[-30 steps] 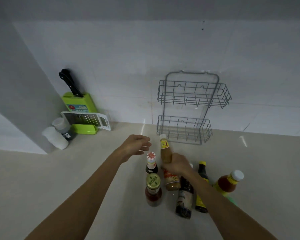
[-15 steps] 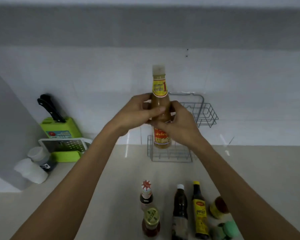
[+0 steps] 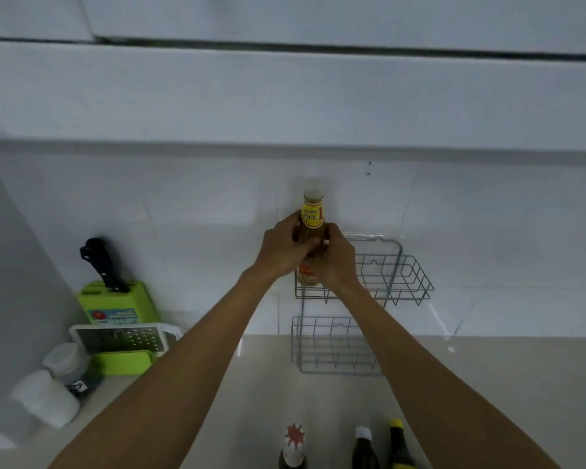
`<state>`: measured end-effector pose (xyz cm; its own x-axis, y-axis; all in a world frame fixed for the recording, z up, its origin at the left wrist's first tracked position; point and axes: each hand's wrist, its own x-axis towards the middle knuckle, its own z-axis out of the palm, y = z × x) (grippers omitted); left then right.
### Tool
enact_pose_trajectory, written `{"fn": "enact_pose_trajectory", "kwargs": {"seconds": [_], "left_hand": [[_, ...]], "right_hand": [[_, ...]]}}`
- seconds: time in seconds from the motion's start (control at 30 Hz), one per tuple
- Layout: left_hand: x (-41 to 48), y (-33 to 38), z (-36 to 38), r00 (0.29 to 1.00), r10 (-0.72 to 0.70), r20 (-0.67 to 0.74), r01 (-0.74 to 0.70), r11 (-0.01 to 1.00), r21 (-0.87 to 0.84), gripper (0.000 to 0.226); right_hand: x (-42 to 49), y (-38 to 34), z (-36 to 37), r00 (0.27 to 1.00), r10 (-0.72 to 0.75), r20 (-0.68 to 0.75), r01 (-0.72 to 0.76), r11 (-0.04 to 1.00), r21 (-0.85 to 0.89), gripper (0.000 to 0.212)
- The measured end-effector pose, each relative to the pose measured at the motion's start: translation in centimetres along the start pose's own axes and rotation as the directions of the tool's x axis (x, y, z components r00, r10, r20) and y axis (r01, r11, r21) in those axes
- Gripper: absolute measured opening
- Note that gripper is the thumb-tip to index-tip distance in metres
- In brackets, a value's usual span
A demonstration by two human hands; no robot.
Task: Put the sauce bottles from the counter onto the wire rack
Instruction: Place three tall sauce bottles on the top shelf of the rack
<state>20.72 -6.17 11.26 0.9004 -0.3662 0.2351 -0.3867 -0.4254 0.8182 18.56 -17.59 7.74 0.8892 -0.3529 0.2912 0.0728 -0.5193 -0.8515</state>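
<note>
Both hands hold a tan sauce bottle (image 3: pixel 312 214) with a white cap and yellow neck label, upright at the left end of the wire rack's upper basket (image 3: pixel 410 282). My left hand (image 3: pixel 281 247) wraps it from the left, my right hand (image 3: pixel 335 262) from the right. The bottle's base sits at about the level of the basket's front rail; whether it rests inside I cannot tell. The rack's lower basket (image 3: pixel 332 346) holds nothing. On the counter at the bottom edge stand a bottle with a red-and-white cap (image 3: pixel 294 445), a dark white-capped bottle (image 3: pixel 364 448) and a dark yellow-capped bottle (image 3: pixel 398 445).
At the left, a green knife block (image 3: pixel 117 301) with black-handled knives stands behind a white grater (image 3: pixel 122 338). Two white-lidded jars (image 3: pixel 53 384) sit by a grey wall panel. White tiled wall lies behind the rack and overhead cabinets above. The beige counter (image 3: pixel 504 384) stretches right.
Both hands have carried the tan bottle further up and back to the rack's upper basket. The view has tilted upward, so the counter bottles now sit at the bottom edge.
</note>
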Motion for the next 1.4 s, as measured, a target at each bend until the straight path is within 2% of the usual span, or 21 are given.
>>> {"fn": "enact_pose_trajectory", "kwargs": {"seconds": [0.17, 0.33, 0.47, 0.53, 0.6, 0.7, 0.77, 0.83, 0.9, 0.93, 1.0, 1.07, 1.13, 1.2, 1.23, 1.33, 1.4], "left_hand": [[0.3, -0.6, 1.3, 0.999, 0.005, -0.042, -0.005, 1.0, 0.001, 0.061], [-0.7, -0.4, 1.8, 0.996, -0.002, -0.086, 0.003, 1.0, 0.016, 0.06], [-3.2, -0.4, 2.4, 0.985, -0.112, -0.131, 0.11, 0.994, -0.028, 0.059], [-4.9, -0.6, 2.8, 0.98, -0.142, -0.14, 0.142, 0.99, -0.01, 0.063], [-7.0, -0.9, 3.5, 0.985, -0.141, -0.101, 0.141, 0.99, -0.002, 0.052], [-10.3, -1.3, 5.4, 0.987, -0.153, 0.047, 0.15, 0.986, 0.066, 0.04], [-11.9, -1.7, 6.7, 0.985, -0.14, 0.097, 0.13, 0.986, 0.103, 0.037], [-12.8, -2.2, 7.9, 0.978, -0.152, 0.145, 0.137, 0.985, 0.106, 0.035], [-13.6, -2.6, 8.9, 0.949, -0.181, 0.259, 0.153, 0.98, 0.124, 0.036], [-14.0, -2.8, 9.4, 0.926, -0.194, 0.323, 0.155, 0.977, 0.144, 0.037], [-14.9, -3.2, 10.2, 0.884, -0.219, 0.413, 0.164, 0.972, 0.166, 0.037], [-15.8, -3.5, 10.7, 0.867, -0.234, 0.441, 0.178, 0.97, 0.164, 0.036], [-16.6, -3.5, 10.8, 0.866, -0.242, 0.437, 0.197, 0.969, 0.146, 0.034], [-17.3, -3.4, 10.6, 0.866, -0.254, 0.431, 0.214, 0.967, 0.14, 0.032], [-17.6, -3.3, 10.4, 0.867, -0.262, 0.423, 0.221, 0.965, 0.144, 0.032], [-18.1, -2.9, 9.4, 0.884, -0.283, 0.371, 0.251, 0.959, 0.134, 0.026], [-18.2, -2.7, 8.7, 0.874, -0.304, 0.379, 0.272, 0.953, 0.137, 0.027]], "right_hand": [[0.3, 1.4, 0.6, 1.0, -0.014, -0.028, 0.013, 0.999, -0.039, 0.044], [0.5, 1.7, 0.2, 1.0, -0.009, 0.008, 0.01, 0.995, -0.096, 0.048], [-1.1, 2.3, -1.8, 0.999, 0.016, 0.033, -0.012, 0.993, -0.12, 0.063], [-3.0, 2.9, -3.4, 1.0, 0.012, -0.007, -0.013, 0.984, -0.175, 0.06], [-5.9, 3.9, -4.9, 0.999, 0.032, -0.032, -0.038, 0.98, -0.196, 0.05], [-11.0, 7.1, -5.9, 0.988, 0.151, 0.033, -0.142, 0.972, -0.185, 0.038], [-14.2, 9.9, -5.8, 0.946, 0.297, 0.129, -0.255, 0.929, -0.269, 0.035], [-16.9, 12.6, -5.3, 0.847, 0.473, 0.244, -0.327, 0.824, -0.463, 0.035], [-19.5, 14.6, -4.6, 0.749, 0.577, 0.325, -0.263, 0.709, -0.654, 0.038], [-20.8, 15.4, -4.2, 0.723, 0.595, 0.353, -0.205, 0.672, -0.712, 0.041], [-23.4, 17.2, -2.7, 0.715, 0.583, 0.386, -0.11, 0.64, -0.761, 0.05], [-25.7, 18.5, -1.3, 0.754, 0.558, 0.346, -0.122, 0.638, -0.761, 0.057], [-26.9, 19.3, -0.7, 0.8, 0.515, 0.309, -0.15, 0.669, -0.728, 0.056], [-26.6, 19.0, -1.2, 0.799, 0.469, 0.375, -0.141, 0.753, -0.642, 0.046], [-26.3, 18.5, -1.8, 0.795, 0.468, 0.387, -0.182, 0.791, -0.584, 0.041], [-24.8, 15.9, -4.1, 0.825, 0.476, 0.305, -0.323, 0.839, -0.438, 0.04], [-23.5, 13.2, -5.9, 0.88, 0.401, 0.256, -0.302, 0.886, -0.351, 0.043]]}}
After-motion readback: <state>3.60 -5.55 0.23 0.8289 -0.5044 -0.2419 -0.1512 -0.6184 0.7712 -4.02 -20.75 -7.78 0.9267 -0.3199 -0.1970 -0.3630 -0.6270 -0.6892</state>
